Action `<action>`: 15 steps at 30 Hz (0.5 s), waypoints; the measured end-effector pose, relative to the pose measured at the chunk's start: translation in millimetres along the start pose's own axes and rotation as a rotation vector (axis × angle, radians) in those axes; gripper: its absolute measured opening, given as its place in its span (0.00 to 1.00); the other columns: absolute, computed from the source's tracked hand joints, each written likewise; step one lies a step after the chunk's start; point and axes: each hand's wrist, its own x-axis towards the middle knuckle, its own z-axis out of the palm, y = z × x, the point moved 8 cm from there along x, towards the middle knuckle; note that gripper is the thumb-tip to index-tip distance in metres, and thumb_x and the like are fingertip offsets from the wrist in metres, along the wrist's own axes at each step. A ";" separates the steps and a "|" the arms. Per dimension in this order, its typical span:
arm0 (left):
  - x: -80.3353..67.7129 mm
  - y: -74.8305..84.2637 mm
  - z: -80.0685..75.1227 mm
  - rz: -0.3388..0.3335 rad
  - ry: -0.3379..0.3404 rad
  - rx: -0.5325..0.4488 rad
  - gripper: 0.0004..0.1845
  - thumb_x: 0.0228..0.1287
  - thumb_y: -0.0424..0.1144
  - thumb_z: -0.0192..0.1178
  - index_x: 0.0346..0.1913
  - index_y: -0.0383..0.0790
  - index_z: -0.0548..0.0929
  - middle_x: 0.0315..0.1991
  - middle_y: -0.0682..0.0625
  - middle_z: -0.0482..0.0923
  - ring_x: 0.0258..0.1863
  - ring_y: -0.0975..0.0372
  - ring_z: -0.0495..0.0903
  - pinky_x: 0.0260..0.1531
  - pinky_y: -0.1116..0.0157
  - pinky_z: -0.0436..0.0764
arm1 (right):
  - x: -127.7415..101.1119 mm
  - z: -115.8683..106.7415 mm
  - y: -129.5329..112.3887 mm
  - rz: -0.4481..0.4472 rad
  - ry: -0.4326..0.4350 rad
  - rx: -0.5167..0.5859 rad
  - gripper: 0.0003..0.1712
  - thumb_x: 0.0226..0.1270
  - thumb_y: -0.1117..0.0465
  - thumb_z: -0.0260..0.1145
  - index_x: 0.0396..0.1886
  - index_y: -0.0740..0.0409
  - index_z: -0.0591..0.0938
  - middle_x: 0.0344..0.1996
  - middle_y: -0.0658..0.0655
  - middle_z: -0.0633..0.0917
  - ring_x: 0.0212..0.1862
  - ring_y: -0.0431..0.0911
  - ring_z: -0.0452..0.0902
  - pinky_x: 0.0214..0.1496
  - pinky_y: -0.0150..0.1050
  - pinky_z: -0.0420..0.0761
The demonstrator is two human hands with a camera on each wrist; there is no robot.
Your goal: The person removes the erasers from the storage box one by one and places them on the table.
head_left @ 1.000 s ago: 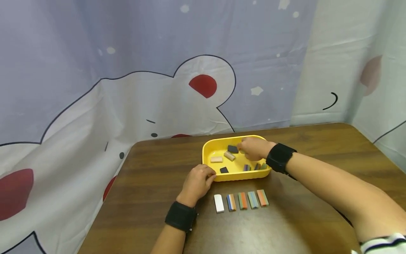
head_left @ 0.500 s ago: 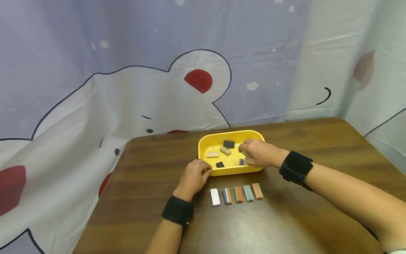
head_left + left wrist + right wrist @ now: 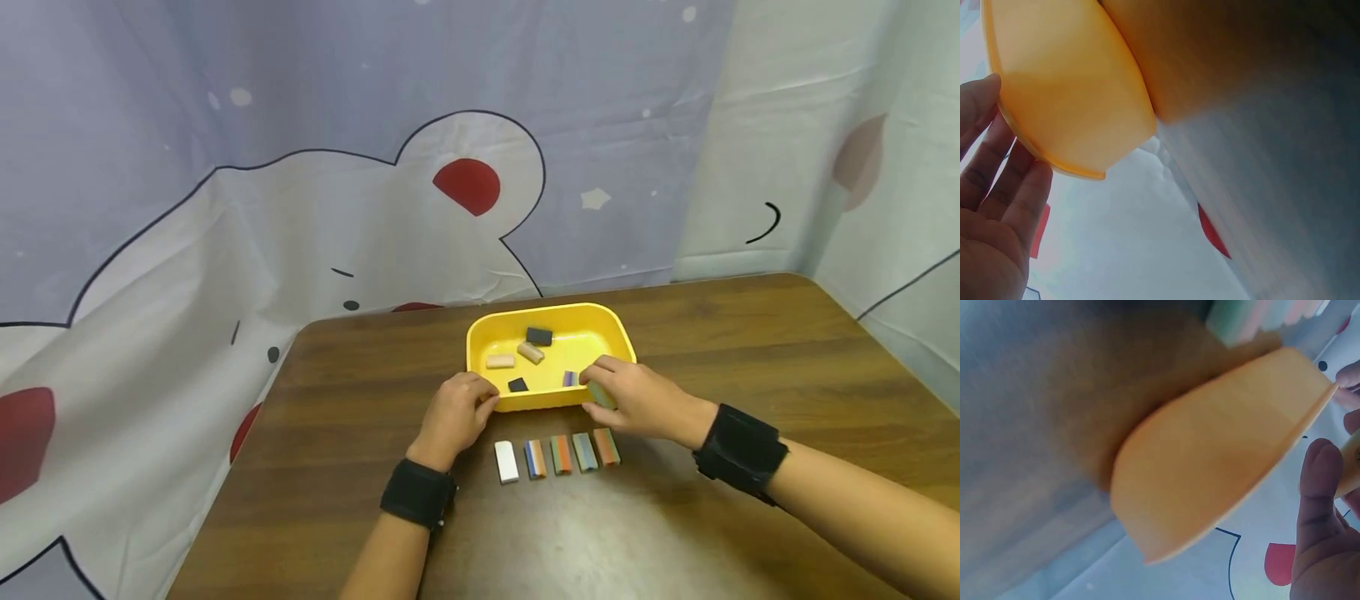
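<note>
Yellow plastic tray (image 3: 480, 337) at mid-desk; one block in transit from tray to row.

Left to right: left hand (image 3: 453, 417) rests curled against the tray's near-left corner, fingertips on the rim, steadying it and carrying nothing. In the tray lie a beige block (image 3: 500, 361), a tan block (image 3: 531, 352), two black blocks (image 3: 538, 336) and a purple striped block (image 3: 569, 378). In front of the tray on the brown desk (image 3: 675, 517) sits a row of five blocks (image 3: 557, 456), white at left, then four striped, close side by side. Right hand (image 3: 637, 400) hovers over the tray's near-right rim, thumb and fingers pinching a greenish block (image 3: 600, 394). Judged step: carrying that piece out toward the row. Next move likely calls for lowering it just right of the last striped block, parallel, without nudging its neighbours.
</note>
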 end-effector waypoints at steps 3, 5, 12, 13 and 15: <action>0.5 0.5 -0.2 0.001 0.003 -0.008 0.02 0.56 0.32 0.70 0.32 0.38 0.87 0.31 0.50 0.83 0.35 0.58 0.80 0.40 0.61 0.81 | -11.9 0.3 -2.7 0.005 0.026 0.009 0.22 0.49 0.61 0.79 0.41 0.63 0.79 0.35 0.55 0.79 0.28 0.38 0.70 0.28 0.30 0.76; 0.2 0.4 -0.2 0.000 0.004 -0.009 0.02 0.56 0.32 0.71 0.32 0.38 0.87 0.31 0.50 0.83 0.35 0.58 0.80 0.40 0.61 0.81 | -19.2 1.8 -3.0 0.026 0.026 0.018 0.25 0.47 0.58 0.80 0.42 0.63 0.79 0.36 0.55 0.79 0.31 0.39 0.73 0.31 0.31 0.78; 0.3 0.2 -0.2 0.001 0.008 -0.010 0.03 0.56 0.32 0.71 0.32 0.38 0.87 0.31 0.50 0.83 0.35 0.58 0.80 0.40 0.62 0.81 | -42.4 9.4 1.2 0.142 -0.053 0.088 0.35 0.40 0.53 0.82 0.46 0.66 0.79 0.41 0.57 0.79 0.36 0.42 0.76 0.34 0.35 0.80; 0.4 0.1 -0.3 0.003 0.009 -0.012 0.03 0.56 0.32 0.71 0.32 0.38 0.87 0.31 0.50 0.83 0.34 0.58 0.80 0.40 0.62 0.81 | -44.7 10.1 1.4 0.150 -0.065 0.101 0.35 0.40 0.54 0.83 0.46 0.67 0.79 0.41 0.57 0.79 0.35 0.41 0.74 0.33 0.34 0.79; 0.6 -0.5 -0.6 0.005 0.011 -0.012 0.02 0.56 0.32 0.71 0.32 0.38 0.87 0.31 0.50 0.83 0.34 0.58 0.80 0.40 0.62 0.81 | -48.0 11.9 2.4 0.166 -0.092 0.128 0.35 0.41 0.55 0.82 0.47 0.67 0.79 0.41 0.58 0.78 0.33 0.39 0.71 0.31 0.33 0.77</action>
